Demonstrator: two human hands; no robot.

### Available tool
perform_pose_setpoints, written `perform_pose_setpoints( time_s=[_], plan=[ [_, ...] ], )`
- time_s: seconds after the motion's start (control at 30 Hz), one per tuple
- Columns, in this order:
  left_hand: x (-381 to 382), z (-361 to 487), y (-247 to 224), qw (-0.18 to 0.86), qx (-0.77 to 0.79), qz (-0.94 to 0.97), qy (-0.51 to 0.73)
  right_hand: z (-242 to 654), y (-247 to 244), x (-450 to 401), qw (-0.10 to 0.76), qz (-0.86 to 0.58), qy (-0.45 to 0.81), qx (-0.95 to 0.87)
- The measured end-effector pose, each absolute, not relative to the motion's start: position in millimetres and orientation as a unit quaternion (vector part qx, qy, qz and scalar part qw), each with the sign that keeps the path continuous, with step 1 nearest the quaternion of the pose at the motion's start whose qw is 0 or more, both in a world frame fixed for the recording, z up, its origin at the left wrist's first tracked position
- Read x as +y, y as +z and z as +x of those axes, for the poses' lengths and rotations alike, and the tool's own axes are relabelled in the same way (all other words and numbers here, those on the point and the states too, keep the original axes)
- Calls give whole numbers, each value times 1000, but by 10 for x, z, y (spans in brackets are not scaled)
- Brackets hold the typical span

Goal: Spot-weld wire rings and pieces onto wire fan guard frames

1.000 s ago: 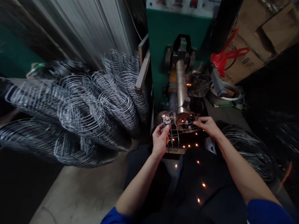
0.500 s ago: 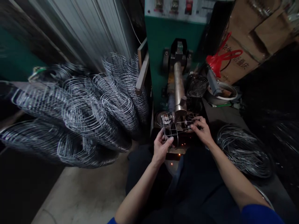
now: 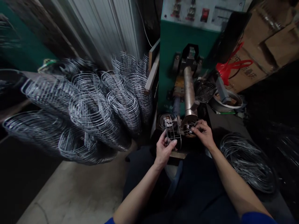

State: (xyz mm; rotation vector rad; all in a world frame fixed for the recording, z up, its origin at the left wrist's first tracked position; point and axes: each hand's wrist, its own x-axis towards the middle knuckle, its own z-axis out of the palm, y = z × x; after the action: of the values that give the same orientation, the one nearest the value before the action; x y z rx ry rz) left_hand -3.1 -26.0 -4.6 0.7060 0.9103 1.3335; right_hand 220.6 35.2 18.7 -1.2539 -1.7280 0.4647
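A small wire frame (image 3: pixel 173 132) of thin metal rods sits below the cylindrical arm (image 3: pixel 189 90) of a green welding machine (image 3: pixel 173 49). Curled around its near left side, my left hand (image 3: pixel 164 148) grips the frame between thumb and fingers. My right hand (image 3: pixel 202 133) pinches the wires at the right, close under the tip of the metal arm. The frame's far part is hidden behind the arm's end and in dark shadow.
Many stacked wire rings (image 3: pixel 91 115) stand on the left. A wire coil (image 3: pixel 247 161) lies at right. Beyond it are a round pan (image 3: pixel 223 105), a fan guard (image 3: pixel 205 91), a red plastic item (image 3: pixel 226 71) and cardboard boxes (image 3: pixel 257 59).
The orange sparks below the hands are gone. The wire frame has turned, showing its grid more broadly. The camera view has shifted, so the machine appears farther right.
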Motion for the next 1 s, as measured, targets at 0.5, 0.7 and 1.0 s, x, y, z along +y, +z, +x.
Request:
perform_pose_setpoints(
  time_s=[0.5, 0.7, 1.0],
  plan=[
    [-109, 73, -62, 635, 395, 294, 595, 2288, 150, 521, 471, -520, 204, -682],
    [-86, 82, -81, 635, 391, 295, 598, 2273, 158, 544, 477, -523, 203, -677],
    [-25, 67, -83, 638, 385, 301, 596, 2274, 163, 564, 462, -546, 197, -671]
  ],
)
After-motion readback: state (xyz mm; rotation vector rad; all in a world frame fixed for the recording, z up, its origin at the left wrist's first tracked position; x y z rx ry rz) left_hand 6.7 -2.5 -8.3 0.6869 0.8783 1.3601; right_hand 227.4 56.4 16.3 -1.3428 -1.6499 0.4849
